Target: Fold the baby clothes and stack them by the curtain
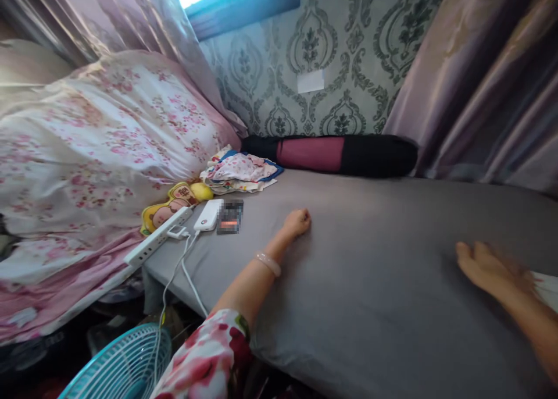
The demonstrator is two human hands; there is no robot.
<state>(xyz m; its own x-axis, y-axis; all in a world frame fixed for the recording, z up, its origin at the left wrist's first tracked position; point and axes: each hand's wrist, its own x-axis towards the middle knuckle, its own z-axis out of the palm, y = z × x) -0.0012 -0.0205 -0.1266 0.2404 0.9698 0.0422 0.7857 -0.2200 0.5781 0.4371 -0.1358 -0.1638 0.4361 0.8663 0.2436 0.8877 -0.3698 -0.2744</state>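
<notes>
My left hand rests on the grey sheet with its fingers curled into a loose fist. Nothing shows in it, and a pale bangle circles that wrist. Over on the right, my right hand hovers close above or touches the sheet, blurred by motion. Its visible fingers are stretched out and apart. A white item lies partly hidden behind that hand at the frame's right edge; its kind cannot be made out.
Left of my left hand lie a white power bank, a pixelated dark item and a power strip. Folded cloths and a long black-and-maroon bolster lie farther back. A turquoise fan stands below the bed's edge.
</notes>
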